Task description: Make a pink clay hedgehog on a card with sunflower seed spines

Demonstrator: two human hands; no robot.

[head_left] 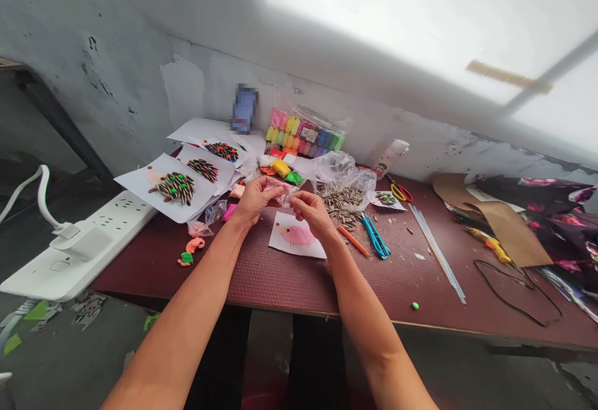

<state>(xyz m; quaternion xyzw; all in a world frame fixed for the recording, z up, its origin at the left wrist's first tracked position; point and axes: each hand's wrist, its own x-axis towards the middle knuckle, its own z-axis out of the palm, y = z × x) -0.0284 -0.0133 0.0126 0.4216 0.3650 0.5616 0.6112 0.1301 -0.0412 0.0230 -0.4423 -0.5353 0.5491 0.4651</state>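
Observation:
Both hands are raised over the middle of the table, close together. My left hand (258, 201) grips a small clear plastic packet with pink modelling clay (279, 189) in it. At the packet's right end, the fingers of my right hand (310, 212) pinch the clear plastic. Just below them lies a white card (279, 246) bearing a flat pink hedgehog shape (299, 235) with dark dots at its left end. Part of that card is covered by my right hand. Behind the hands are a yellow clay packet (281, 168) and a green clay packet (294, 178).
Striped sunflower seeds (344, 201) spill from a plastic bag (348, 170). Right of the card lie an orange pen (354, 240), a teal utility knife (375, 235), scissors (400, 192) and glue sticks (436, 251). Seed-covered hedgehog cards (163, 207) and a power strip (93, 235) are left.

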